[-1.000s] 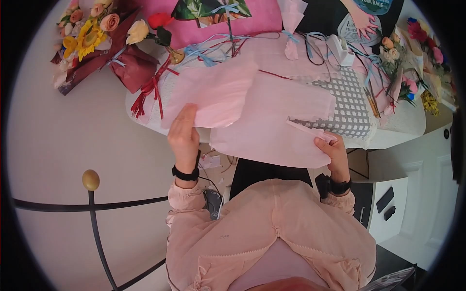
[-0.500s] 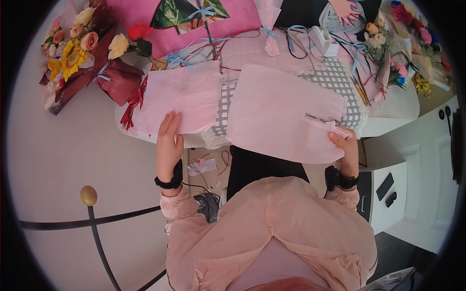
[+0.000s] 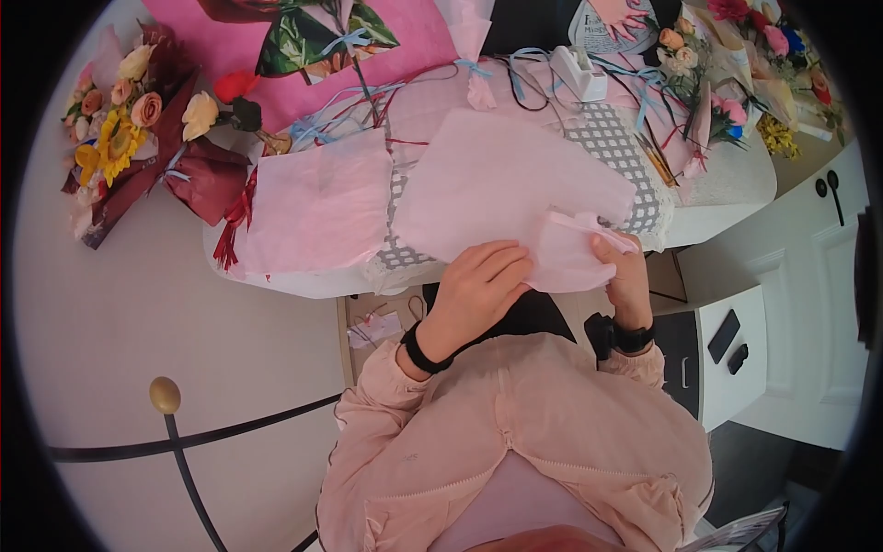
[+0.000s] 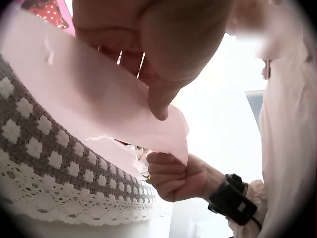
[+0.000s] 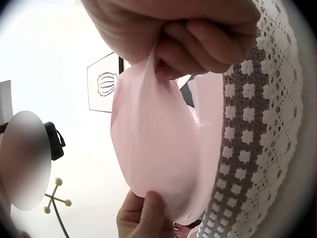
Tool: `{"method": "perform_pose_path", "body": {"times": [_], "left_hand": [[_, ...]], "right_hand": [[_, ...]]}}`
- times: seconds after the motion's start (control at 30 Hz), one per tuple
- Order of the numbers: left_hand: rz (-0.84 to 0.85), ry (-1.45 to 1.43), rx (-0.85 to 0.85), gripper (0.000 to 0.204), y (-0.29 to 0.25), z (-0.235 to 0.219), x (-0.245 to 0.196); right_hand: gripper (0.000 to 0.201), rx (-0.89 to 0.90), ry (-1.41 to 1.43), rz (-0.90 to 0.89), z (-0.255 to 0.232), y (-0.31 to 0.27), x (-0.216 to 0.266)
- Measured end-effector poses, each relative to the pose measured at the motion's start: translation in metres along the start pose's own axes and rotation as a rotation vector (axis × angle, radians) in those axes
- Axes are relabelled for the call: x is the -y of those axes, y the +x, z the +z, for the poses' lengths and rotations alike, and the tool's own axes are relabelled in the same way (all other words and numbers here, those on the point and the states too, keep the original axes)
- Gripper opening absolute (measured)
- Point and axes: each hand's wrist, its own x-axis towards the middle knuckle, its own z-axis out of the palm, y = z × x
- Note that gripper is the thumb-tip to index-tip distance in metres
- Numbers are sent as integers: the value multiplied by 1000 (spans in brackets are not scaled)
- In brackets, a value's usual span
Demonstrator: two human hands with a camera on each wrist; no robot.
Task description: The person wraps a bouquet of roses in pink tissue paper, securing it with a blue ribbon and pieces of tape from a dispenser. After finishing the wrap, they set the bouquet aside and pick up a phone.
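A sheet of pale pink wrapping paper (image 3: 487, 175) extends over the near table edge, its right corner folded back in a loose flap (image 3: 563, 248). My right hand (image 3: 628, 281) grips the gathered corner, and the right wrist view shows its fingers curled tightly round the paper. At the sheet's near edge, my left hand (image 3: 478, 290) pinches the paper between thumb and fingers, as the right wrist view also shows. A second pink sheet (image 3: 317, 198) lies flat on the table to the left, apart from both hands.
A grey and white crocheted tablecloth (image 3: 644, 184) with a lace edge covers the table. Left stands a wrapped bouquet (image 3: 120, 138); more flowers (image 3: 736, 83) are at the right. Ribbons (image 3: 322, 124) and a white box-like object (image 3: 579, 74) lie behind the paper.
My left hand has left the second sheet, now flat on the table, and moved right to the held sheet's near edge. The right corner is now folded over further. My right hand keeps its grip.
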Motion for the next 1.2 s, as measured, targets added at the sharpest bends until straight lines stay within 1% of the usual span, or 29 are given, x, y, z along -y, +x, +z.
{"method": "perform_pose_path", "body": {"times": [0.13,0.23,0.33,0.43,0.53,0.6,0.63,0.67,0.73,0.83,0.87,0.97,1.0,1.03,1.07,1.1,1.2], "left_hand": [[18,-88,-95,19,-5,5,9],[-46,-138,-129,15,-5,7,6],[-171,-235,-130,13,-6,2,5],[-177,-317,-168,15,-4,5,8],[-150,-281,-182,16,-8,9,8],[-258,-385,-247,17,-11,8,6],[-310,-436,-280,18,-12,5,5],[-370,-555,-319,18,-11,0,2],[-480,-795,-396,18,-4,-19,-8],[-606,-905,-496,18,-5,-40,-7],[-590,-982,-528,14,-13,-39,2],[-517,-1228,-675,12,2,-63,-4],[-509,-1265,-667,24,1,-70,-1],[-529,-1284,-677,25,2,-75,1],[-552,-1304,-686,25,5,-81,3],[-575,-1322,-697,25,7,-85,5],[-641,-1306,-727,14,13,-85,10]], "right_hand": [[45,18,-50,-13,-12,5,-14],[48,-150,6,-53,-2,5,-26],[51,57,115,69,-14,4,-19],[52,120,171,70,-9,3,-11],[54,-167,248,83,27,-2,8],[54,98,346,-63,-3,3,-18],[55,234,393,-138,-7,5,-21],[54,259,388,-197,-10,5,-22],[54,313,377,-321,-3,3,-7],[58,163,112,-459,-3,4,7],[62,131,31,-482,-14,7,2],[63,-112,-58,-668,-7,10,12],[62,-56,-2,-608,-4,8,21],[57,-96,-11,-605,9,5,29],[54,-82,-11,-580,21,4,36],[51,-37,4,-553,33,6,40],[42,121,56,-487,59,14,44]]}}
